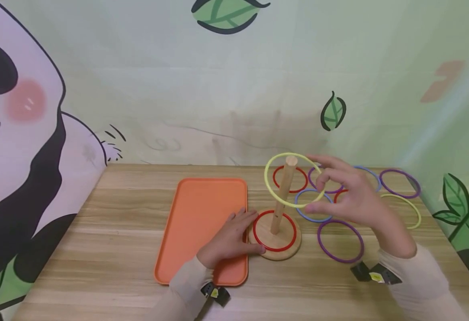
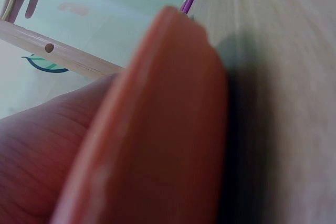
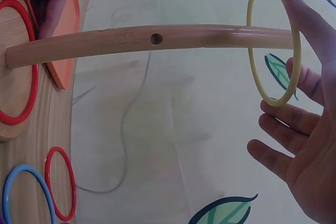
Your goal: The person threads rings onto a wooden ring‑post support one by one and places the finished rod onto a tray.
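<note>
My right hand (image 1: 350,196) pinches a thin yellow ring (image 1: 266,174) between thumb and fingers. The ring circles the top of an upright wooden peg (image 1: 284,187); in the right wrist view the peg (image 3: 157,38) passes through it, its tip by the ring's near side. Low around the peg, a red ring (image 1: 276,250) lies on the round wooden base (image 1: 264,228). My left hand (image 1: 234,236) lies over the right edge of an orange tray (image 1: 198,218), its fingers extended. Its fingertips and thumb are at the base's left rim, the thumb right at the red ring.
Several loose rings lie right of and behind the base, among them a purple ring (image 1: 363,245), another purple ring (image 1: 420,187), a yellow ring (image 1: 420,218) and a red ring (image 1: 274,178). Behind the wooden table (image 1: 97,249) hangs a printed backdrop (image 1: 158,89).
</note>
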The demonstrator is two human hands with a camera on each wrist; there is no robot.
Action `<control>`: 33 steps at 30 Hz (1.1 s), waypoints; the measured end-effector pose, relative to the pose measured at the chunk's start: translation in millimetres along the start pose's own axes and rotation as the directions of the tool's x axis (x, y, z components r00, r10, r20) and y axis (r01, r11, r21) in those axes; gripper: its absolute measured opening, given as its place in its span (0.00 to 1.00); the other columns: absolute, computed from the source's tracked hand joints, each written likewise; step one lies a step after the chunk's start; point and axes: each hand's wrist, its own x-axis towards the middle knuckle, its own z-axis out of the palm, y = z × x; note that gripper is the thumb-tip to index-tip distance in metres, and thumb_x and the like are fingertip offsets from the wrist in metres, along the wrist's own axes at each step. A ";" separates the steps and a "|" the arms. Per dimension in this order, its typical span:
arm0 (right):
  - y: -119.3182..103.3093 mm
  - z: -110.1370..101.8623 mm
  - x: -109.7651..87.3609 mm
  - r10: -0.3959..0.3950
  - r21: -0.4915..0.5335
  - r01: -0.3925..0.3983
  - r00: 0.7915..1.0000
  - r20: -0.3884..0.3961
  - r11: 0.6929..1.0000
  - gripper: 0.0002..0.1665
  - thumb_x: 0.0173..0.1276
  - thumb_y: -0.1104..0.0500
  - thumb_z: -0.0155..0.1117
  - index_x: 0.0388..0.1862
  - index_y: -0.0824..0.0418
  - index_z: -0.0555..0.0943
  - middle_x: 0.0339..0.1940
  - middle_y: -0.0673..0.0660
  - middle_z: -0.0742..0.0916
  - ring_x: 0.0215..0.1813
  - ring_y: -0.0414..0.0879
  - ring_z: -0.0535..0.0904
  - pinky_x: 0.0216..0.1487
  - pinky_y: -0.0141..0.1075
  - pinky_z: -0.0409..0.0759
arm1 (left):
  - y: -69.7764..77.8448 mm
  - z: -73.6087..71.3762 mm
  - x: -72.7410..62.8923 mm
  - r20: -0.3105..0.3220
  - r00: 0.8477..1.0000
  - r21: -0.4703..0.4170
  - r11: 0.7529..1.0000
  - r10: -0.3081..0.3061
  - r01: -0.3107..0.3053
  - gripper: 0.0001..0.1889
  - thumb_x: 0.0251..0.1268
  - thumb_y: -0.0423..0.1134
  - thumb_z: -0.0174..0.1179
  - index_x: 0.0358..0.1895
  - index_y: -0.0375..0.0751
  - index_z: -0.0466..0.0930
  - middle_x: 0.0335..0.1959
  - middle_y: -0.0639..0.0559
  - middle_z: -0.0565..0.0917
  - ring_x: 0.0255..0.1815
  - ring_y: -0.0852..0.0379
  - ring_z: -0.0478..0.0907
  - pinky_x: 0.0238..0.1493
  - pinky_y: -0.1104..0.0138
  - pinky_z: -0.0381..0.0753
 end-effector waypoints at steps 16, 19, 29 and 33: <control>9.9 11.8 -11.6 0.012 0.004 -0.012 1.000 0.006 1.000 0.29 0.36 0.66 0.91 0.27 0.51 0.77 0.67 0.64 0.84 0.65 0.49 0.81 0.57 0.28 0.72 | -0.6 -0.8 0.0 -0.002 1.000 0.005 1.000 0.012 -0.012 0.51 0.62 0.59 0.74 0.82 0.38 0.62 0.83 0.43 0.63 0.87 0.41 0.46 0.85 0.48 0.41; 12.0 13.3 -13.7 0.010 -0.002 -0.010 1.000 0.009 1.000 0.29 0.37 0.65 0.91 0.27 0.51 0.77 0.68 0.62 0.84 0.64 0.48 0.80 0.56 0.28 0.72 | -0.5 -1.7 0.1 -0.001 1.000 -0.006 1.000 0.018 -0.018 0.51 0.62 0.58 0.74 0.82 0.38 0.63 0.83 0.42 0.63 0.87 0.40 0.46 0.85 0.46 0.41; 17.2 23.1 -23.3 0.062 0.022 -0.062 0.998 0.028 0.998 0.30 0.38 0.65 0.92 0.28 0.47 0.76 0.68 0.62 0.84 0.72 0.50 0.75 0.68 0.28 0.68 | 0.6 -3.6 0.4 -0.001 1.000 -0.023 0.999 0.031 -0.031 0.50 0.62 0.58 0.74 0.81 0.37 0.63 0.82 0.42 0.65 0.87 0.40 0.46 0.84 0.46 0.41; 17.3 29.6 -27.9 0.111 0.043 -0.113 0.993 0.046 0.993 0.29 0.39 0.64 0.92 0.28 0.48 0.77 0.70 0.63 0.83 0.73 0.59 0.75 0.71 0.28 0.66 | 0.5 -2.8 -0.5 0.003 1.000 -0.027 0.999 0.023 -0.023 0.50 0.62 0.58 0.74 0.82 0.38 0.63 0.82 0.42 0.64 0.87 0.41 0.45 0.85 0.47 0.40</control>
